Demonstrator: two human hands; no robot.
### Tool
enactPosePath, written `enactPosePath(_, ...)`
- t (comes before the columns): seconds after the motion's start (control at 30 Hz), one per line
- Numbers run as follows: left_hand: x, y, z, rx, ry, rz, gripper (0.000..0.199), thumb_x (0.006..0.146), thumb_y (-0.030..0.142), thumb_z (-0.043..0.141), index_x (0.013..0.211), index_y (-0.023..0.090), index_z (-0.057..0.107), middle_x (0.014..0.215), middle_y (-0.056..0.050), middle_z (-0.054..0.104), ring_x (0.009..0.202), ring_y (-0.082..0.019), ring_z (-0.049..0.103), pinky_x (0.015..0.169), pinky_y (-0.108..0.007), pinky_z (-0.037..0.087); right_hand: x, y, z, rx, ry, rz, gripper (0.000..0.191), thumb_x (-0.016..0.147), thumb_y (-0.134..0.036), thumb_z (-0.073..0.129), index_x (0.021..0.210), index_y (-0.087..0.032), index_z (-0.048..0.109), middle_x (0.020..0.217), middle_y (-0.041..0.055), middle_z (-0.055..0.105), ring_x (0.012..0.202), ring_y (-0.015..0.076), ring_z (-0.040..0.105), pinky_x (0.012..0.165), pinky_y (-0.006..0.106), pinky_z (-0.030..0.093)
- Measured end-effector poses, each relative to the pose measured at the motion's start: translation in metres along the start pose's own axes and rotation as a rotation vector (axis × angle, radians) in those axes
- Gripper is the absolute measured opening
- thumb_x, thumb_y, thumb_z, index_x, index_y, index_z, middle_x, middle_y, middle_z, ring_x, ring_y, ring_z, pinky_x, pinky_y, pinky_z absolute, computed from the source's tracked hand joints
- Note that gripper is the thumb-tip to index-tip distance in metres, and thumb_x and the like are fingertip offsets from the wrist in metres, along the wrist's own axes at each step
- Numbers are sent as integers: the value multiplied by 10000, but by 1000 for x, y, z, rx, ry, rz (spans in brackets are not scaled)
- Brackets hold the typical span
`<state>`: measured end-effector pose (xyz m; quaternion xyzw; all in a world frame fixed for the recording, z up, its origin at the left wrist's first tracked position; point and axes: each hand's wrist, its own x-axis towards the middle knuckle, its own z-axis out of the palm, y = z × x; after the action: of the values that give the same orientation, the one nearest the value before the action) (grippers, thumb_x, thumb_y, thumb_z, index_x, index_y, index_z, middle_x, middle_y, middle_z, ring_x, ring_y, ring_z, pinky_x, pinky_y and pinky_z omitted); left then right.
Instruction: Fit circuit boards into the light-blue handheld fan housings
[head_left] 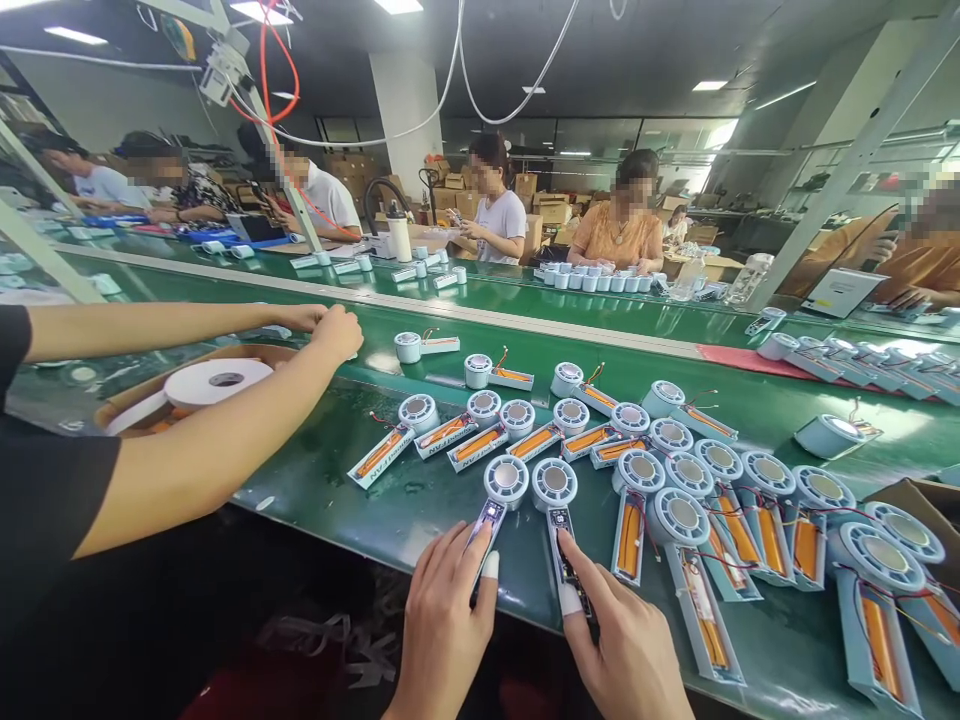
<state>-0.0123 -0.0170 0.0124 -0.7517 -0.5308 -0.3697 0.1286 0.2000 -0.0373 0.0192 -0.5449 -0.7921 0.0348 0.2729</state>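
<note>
My left hand (448,610) grips the handle of a light blue handheld fan (506,481) near the table's front edge, its index finger on a lit circuit board. Just to the right, my right hand (619,625) holds a second fan (555,484) by its handle, index finger on the dark board and a white-covered thumb at the handle's lower end. Both fan heads are round with silvery discs and sit close together, pointing away from me. Around them lie several open fans (684,517) with orange parts and thin wires in their handles.
A co-worker's arms (217,430) reach in from the left, above a box holding a white roll (217,382). A cardboard box (922,505) stands at the right. Across the green table (420,500), people sit beyond a pale rail (525,322).
</note>
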Motion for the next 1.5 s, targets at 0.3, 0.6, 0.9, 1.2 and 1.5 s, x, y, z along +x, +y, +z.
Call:
enactPosePath(0.3, 1, -2, 1, -4, -9, 20, 302, 1011, 185, 484, 1297, 158, 576, 1130, -100, 757, 1084, -268, 696, 933, -446, 546, 4, -3, -2, 3, -11, -1, 615, 901, -162, 416, 1516, -180, 432, 1042, 93, 758, 845, 244, 770, 622, 298, 627)
enactPosePath(0.6, 0, -1, 2, 16, -10, 31, 298, 1008, 158, 481, 1290, 141, 575, 1119, -109, 759, 1079, -268, 697, 955, -460, 517, 2, -1, -2, 24, -3, 0, 622, 898, -171, 443, 1520, -190, 431, 1054, 91, 758, 851, 238, 769, 621, 280, 625)
enactPosePath(0.9, 1, 0, 0, 21, -40, -1, 298, 1000, 163, 488, 1287, 176, 568, 1143, -98, 757, 1088, -266, 706, 974, -463, 517, 2, 1, -2, 17, -17, 5, 630, 904, -175, 432, 1533, -212, 416, 1047, 87, 763, 829, 233, 770, 589, 263, 613)
enactPosePath(1.2, 0, 1, -1, -1, -50, -14, 321, 1001, 205, 478, 1313, 167, 549, 1186, -133, 737, 1104, -288, 699, 958, -501, 546, 0, 0, -4, 24, -21, 13, 668, 940, -197, 432, 1588, -261, 285, 1036, 86, 747, 833, 246, 766, 617, 291, 625)
enactPosePath(1.5, 17, 19, -20, -319, -190, -187, 404, 1041, 326, 341, 1372, 232, 553, 1304, -89, 706, 1171, -244, 690, 918, -388, 616, 18, -44, 6, -192, 75, 149, 581, 904, -500, 593, 1408, -216, 538, 1290, 228, 632, 898, 349, 741, 640, 414, 623)
